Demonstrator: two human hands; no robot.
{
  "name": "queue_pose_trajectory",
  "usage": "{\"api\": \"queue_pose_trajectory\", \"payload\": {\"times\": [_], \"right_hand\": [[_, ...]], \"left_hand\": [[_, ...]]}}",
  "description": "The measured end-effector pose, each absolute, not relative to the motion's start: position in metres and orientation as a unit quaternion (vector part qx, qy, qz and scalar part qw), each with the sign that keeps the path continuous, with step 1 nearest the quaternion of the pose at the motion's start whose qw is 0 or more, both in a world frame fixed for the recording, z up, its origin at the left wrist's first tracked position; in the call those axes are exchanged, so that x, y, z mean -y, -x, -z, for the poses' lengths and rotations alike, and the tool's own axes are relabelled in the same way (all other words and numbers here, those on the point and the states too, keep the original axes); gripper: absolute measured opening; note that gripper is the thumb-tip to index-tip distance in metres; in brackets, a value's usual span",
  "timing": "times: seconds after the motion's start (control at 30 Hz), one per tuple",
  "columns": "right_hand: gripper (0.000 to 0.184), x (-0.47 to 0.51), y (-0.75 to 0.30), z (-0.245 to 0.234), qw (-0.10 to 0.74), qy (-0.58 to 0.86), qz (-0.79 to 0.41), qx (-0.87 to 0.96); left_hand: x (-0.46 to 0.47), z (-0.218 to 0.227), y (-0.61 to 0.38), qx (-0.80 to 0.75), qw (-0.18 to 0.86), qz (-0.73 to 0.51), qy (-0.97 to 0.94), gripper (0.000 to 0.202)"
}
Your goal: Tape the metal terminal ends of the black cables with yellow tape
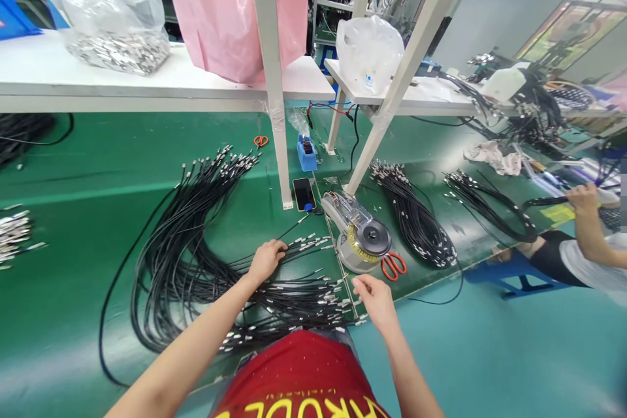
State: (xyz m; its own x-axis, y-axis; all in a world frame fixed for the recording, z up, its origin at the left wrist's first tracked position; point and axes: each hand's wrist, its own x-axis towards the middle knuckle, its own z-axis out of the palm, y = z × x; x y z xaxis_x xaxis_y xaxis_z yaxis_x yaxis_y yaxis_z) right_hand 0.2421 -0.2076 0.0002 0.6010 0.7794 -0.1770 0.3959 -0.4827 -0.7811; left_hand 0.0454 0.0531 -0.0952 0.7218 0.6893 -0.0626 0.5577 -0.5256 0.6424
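A big looped bundle of black cables (196,255) with silver plug ends lies on the green mat (98,209) in front of me. My left hand (267,260) rests palm down on the plug ends near the middle, fingers curled over them. My right hand (375,300) hovers at the mat's near edge beside the plug ends (333,290), fingers loosely bent, with nothing visible in them. A tape dispenser (360,232) stands just beyond my right hand.
Orange scissors (393,266) lie by the dispenser, a phone (304,194) and a blue box (306,152) behind it. More cable bundles (416,215) lie to the right. A white shelf (147,85) holds plastic bags. Another person (582,235) works at far right.
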Motion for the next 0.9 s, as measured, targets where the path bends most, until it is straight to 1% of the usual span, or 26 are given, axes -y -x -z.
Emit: {"api": "queue_pose_trajectory", "payload": {"times": [0.1, 0.23, 0.37, 0.47, 0.6, 0.77, 0.9], "right_hand": [[0.033, 0.208, -0.238, -0.001, 0.362, 0.815, -0.268, 0.366], [0.033, 0.211, -0.24, -0.005, 0.371, 0.81, -0.273, 0.363], [0.033, 0.214, -0.249, -0.005, 0.369, 0.816, -0.278, 0.348], [0.034, 0.214, -0.257, -0.005, 0.369, 0.821, -0.276, 0.336], [0.034, 0.22, -0.267, -0.007, 0.37, 0.836, -0.26, 0.31], [0.028, 0.232, -0.28, -0.002, 0.392, 0.86, -0.213, 0.249], [0.034, 0.22, -0.292, 0.005, 0.428, 0.865, -0.176, 0.196]], "left_hand": [[-0.052, 0.098, -0.044, -0.375, 0.327, -0.113, -0.86, 0.02], [-0.055, 0.088, -0.041, -0.377, 0.349, -0.147, -0.845, 0.027], [-0.056, 0.076, -0.033, -0.352, 0.389, -0.162, -0.836, 0.028], [-0.054, 0.072, -0.034, -0.34, 0.399, -0.177, -0.833, 0.03], [-0.055, 0.074, -0.041, -0.364, 0.375, -0.238, -0.819, 0.031], [-0.068, 0.075, -0.039, -0.44, 0.324, -0.328, -0.77, 0.036], [-0.072, 0.076, -0.035, -0.453, 0.304, -0.353, -0.76, 0.038]]}}
